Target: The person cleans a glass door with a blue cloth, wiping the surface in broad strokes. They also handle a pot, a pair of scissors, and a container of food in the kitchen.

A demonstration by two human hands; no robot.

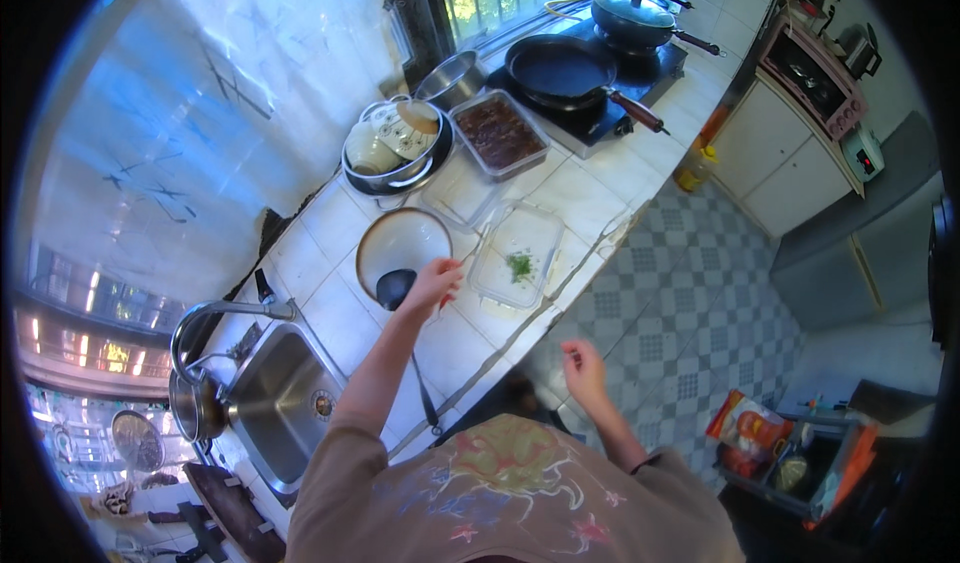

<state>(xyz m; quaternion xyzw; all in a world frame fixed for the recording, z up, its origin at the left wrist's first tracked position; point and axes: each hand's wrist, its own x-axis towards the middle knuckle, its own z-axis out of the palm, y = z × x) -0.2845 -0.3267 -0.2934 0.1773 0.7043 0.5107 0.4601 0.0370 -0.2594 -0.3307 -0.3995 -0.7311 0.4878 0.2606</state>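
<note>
My left hand [435,289] is over the tiled counter, its fingers curled around what look like thin chopsticks [477,245], with a red bit showing below the fingers. Left of it, a brown-rimmed ceramic bowl [405,244] has a black ladle [396,288] at its near rim. The ladle's handle runs under my left forearm towards the counter's front edge. A clear plastic container [517,254] to the right has chopped green herbs [519,266] in it. My right hand [583,371] hangs beyond the counter edge, fingers curled, with nothing visible in it.
Behind the bowl are a tub of dark brown food [501,133], a clear lid or container [461,191] and a pot of stacked bowls [394,146]. Pans [561,71] stand on the black stove. A steel sink [289,401] lies left, a storage cart [795,462] right.
</note>
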